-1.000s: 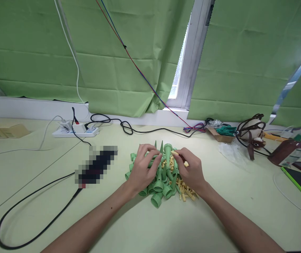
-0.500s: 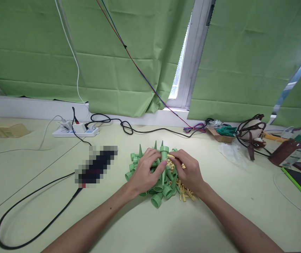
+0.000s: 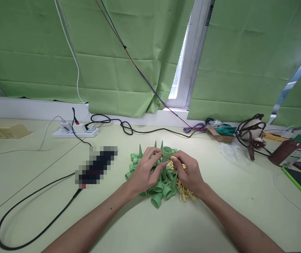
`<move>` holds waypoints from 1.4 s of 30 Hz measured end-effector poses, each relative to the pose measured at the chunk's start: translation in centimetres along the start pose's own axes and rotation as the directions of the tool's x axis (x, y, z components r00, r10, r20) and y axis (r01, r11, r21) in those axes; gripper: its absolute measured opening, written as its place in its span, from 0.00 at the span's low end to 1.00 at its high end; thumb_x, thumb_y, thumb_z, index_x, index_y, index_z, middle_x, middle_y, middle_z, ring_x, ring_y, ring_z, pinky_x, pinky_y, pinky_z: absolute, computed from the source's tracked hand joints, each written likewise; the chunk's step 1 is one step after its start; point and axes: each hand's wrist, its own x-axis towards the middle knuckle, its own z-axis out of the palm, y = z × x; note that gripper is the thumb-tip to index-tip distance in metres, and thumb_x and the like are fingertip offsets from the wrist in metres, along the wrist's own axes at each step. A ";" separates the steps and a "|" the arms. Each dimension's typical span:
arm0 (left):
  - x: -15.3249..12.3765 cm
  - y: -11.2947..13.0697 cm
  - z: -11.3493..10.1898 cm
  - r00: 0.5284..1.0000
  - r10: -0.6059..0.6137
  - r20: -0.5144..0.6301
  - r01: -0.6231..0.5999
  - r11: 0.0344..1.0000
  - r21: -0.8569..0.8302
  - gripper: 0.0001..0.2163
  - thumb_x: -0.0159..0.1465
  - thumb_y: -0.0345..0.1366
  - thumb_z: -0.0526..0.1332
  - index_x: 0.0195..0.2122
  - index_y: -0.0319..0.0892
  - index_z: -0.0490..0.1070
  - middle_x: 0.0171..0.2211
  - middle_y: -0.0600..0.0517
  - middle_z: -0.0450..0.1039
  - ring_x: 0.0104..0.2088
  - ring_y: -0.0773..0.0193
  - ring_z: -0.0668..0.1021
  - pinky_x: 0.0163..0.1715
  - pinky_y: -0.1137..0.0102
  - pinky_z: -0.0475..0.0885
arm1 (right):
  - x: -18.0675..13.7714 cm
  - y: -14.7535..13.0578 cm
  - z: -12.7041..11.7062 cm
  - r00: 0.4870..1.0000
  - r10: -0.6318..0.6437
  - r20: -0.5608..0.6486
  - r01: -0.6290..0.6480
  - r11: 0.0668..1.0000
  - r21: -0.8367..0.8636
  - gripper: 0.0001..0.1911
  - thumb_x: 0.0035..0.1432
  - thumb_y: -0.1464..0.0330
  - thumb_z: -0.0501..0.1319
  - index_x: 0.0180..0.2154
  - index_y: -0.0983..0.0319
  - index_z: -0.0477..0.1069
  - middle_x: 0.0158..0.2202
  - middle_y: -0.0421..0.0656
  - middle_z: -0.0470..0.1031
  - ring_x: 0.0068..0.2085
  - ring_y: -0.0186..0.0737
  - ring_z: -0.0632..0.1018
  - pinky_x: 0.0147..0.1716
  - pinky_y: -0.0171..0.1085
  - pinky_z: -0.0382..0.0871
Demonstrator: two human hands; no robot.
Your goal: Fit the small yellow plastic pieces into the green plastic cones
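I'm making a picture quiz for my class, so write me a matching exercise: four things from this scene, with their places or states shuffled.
Things
1. green cone
2. loose yellow pieces
3. power strip
4. cardboard box

Places or states
A. white, with plugs in it
B. open, with teal material in it
C. in the left hand, wide end up
D. heaped by the right hand

Pairs: 1-C, 2-D, 3-A, 4-B

A person's left hand (image 3: 146,171) keeps a green spike (image 3: 166,154) in its grip, open end up, as the right hand (image 3: 189,170) pinches a small yellow piece (image 3: 173,157) beside it, over heaped green parts (image 3: 159,187) and yellow bits (image 3: 186,194) on a pale tabletop (image 3: 140,232), green curtains (image 3: 119,70) behind.
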 end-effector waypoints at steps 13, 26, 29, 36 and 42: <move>-0.1 -0.7 0.2 0.995 0.067 -0.077 -0.057 0.991 0.123 0.10 0.69 0.29 0.54 0.50 0.45 0.69 0.44 0.45 0.67 0.45 0.57 0.72 0.40 0.66 0.72 | -0.1 0.0 0.0 0.998 0.025 0.054 -0.027 0.999 0.046 0.13 0.70 0.68 0.49 0.32 0.60 0.66 0.25 0.39 0.66 0.26 0.35 0.68 0.27 0.35 0.62; 0.1 -0.2 0.2 0.978 -0.087 -0.188 0.101 0.993 0.065 0.08 0.70 0.31 0.52 0.48 0.42 0.65 0.41 0.47 0.68 0.43 0.60 0.72 0.41 0.66 0.70 | 0.2 0.1 -0.2 0.998 -0.059 0.004 0.059 0.998 -0.015 0.09 0.68 0.73 0.51 0.42 0.60 0.70 0.29 0.42 0.69 0.29 0.36 0.69 0.29 0.36 0.65; 0.3 0.2 0.0 0.971 -0.180 -0.158 0.177 0.984 -0.035 0.08 0.72 0.35 0.49 0.39 0.41 0.66 0.34 0.50 0.68 0.37 0.62 0.71 0.39 0.67 0.67 | 0.2 0.4 -0.2 0.996 -0.090 -0.004 0.089 0.995 -0.035 0.10 0.68 0.74 0.52 0.43 0.60 0.71 0.32 0.44 0.71 0.31 0.37 0.71 0.30 0.37 0.67; 0.7 0.8 -0.5 0.937 -0.350 -0.005 0.340 0.914 -0.222 0.18 0.73 0.43 0.46 0.28 0.41 0.63 0.26 0.53 0.61 0.30 0.64 0.66 0.32 0.68 0.63 | -0.1 1.2 0.1 0.990 -0.135 0.046 0.137 0.988 -0.067 0.12 0.68 0.74 0.54 0.49 0.59 0.71 0.37 0.46 0.72 0.36 0.39 0.75 0.32 0.37 0.70; 0.8 1.0 -0.5 0.935 -0.352 0.041 0.349 0.898 -0.267 0.15 0.72 0.42 0.50 0.30 0.41 0.64 0.28 0.54 0.63 0.32 0.65 0.67 0.35 0.70 0.63 | -0.2 1.4 0.2 0.987 -0.153 0.046 0.156 0.985 -0.070 0.10 0.68 0.75 0.54 0.47 0.60 0.70 0.33 0.45 0.72 0.32 0.37 0.72 0.29 0.37 0.67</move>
